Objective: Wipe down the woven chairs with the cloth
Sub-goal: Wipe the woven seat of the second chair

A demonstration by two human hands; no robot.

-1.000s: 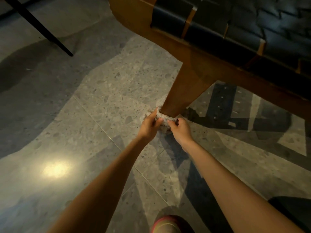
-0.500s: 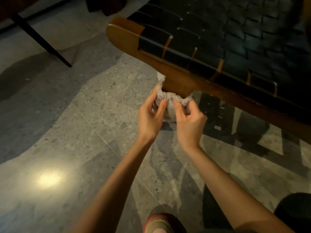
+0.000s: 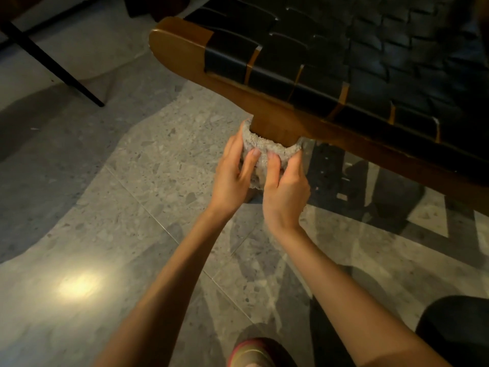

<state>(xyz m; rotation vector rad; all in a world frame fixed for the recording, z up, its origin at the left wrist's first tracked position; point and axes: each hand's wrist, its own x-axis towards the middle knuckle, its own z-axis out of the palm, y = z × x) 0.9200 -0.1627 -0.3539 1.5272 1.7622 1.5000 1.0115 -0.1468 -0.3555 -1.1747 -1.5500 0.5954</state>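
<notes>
A woven chair fills the upper right, with black straps (image 3: 357, 49) over a brown wooden frame (image 3: 185, 51). Its wooden front leg (image 3: 270, 129) comes down from the frame. A pale grey cloth (image 3: 267, 149) is wrapped round the top of that leg, just under the seat rail. My left hand (image 3: 232, 173) grips the cloth on the left side of the leg. On the right side my right hand (image 3: 284, 186) grips the same cloth, thumb pressed on its front. The lower part of the leg is hidden behind my hands.
Grey speckled floor tiles (image 3: 132, 194) lie below, with a bright light reflection at the lower left. A thin black furniture leg (image 3: 53, 62) slants across the upper left. My shoe (image 3: 251, 353) shows at the bottom edge, and a dark shape (image 3: 455, 329) sits at the lower right.
Both hands slid the cloth up the chair leg, from its foot near the floor to just under the seat rail. The view has tilted up over more of the woven seat.
</notes>
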